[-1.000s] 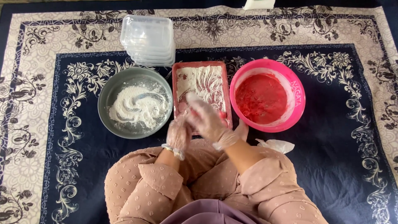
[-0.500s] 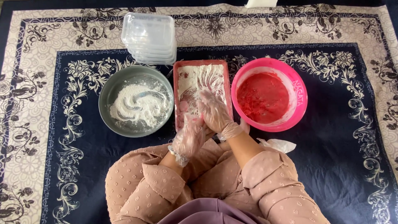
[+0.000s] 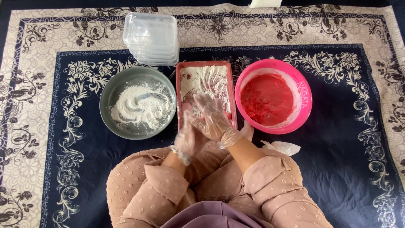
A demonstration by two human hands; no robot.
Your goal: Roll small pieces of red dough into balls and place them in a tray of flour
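You sit on a patterned navy and cream rug (image 3: 346, 126). On it, at twelve o'clock, lies a red tray (image 3: 205, 90); at ten a grey bowl (image 3: 138, 102); at eleven stacked clear tubs (image 3: 151, 38); at two a pink bowl (image 3: 273, 96); at three crumpled plastic (image 3: 282, 147).

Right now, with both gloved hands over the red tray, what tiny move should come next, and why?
Probably press the right hand down into the white coating in the red tray. It hovers over the tray's near end in a clear glove, while the left hand waits just below the tray's edge. The grey bowl of flour and pink bowl of red batter sit untouched on either side.
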